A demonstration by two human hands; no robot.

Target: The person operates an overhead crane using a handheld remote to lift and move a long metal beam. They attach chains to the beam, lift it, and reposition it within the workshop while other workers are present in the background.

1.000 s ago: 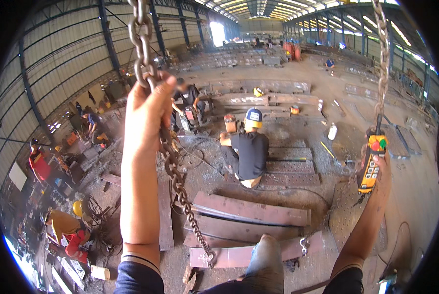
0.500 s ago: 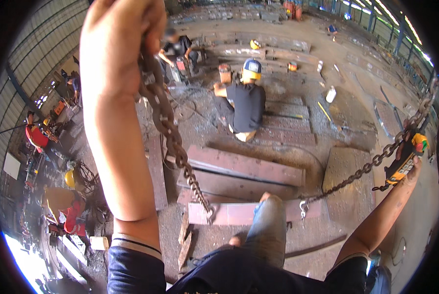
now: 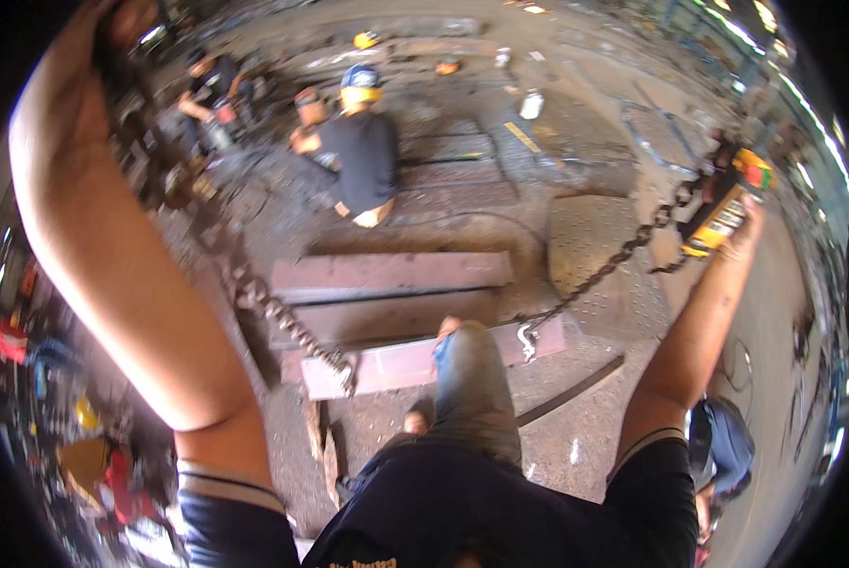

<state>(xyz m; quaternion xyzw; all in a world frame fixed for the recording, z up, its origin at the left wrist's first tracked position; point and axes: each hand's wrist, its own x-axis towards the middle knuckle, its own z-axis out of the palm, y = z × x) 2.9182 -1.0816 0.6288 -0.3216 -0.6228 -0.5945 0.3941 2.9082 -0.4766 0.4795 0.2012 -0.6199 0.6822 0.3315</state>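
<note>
My left hand (image 3: 83, 38) is raised at the top left, blurred and partly cut off. Its fingers look curled round the upper part of a heavy chain (image 3: 273, 308), which slants down to a hook (image 3: 347, 377) at a long reddish steel plate (image 3: 396, 366). On the right, my right hand (image 3: 748, 225) grips a yellow-and-black handheld remote control (image 3: 727, 213). A second chain (image 3: 623, 251) passes behind the remote and runs down to another hook (image 3: 528, 341) at the plate's right end. My jeans-clad leg (image 3: 476, 388) reaches forward to the plate.
More steel plates (image 3: 391, 273) lie just beyond, with a studded plate (image 3: 599, 251) to their right. A person in a dark shirt (image 3: 360, 156) crouches ahead; another person (image 3: 214, 90) works farther left. Someone (image 3: 723, 440) is close at my lower right. A dark bar (image 3: 571, 388) lies on the floor.
My view has swung right, so the plates and people sit farther left. The left arm now leans outward to the left. The right hand still holds the remote, and both hooks stay at the plate.
</note>
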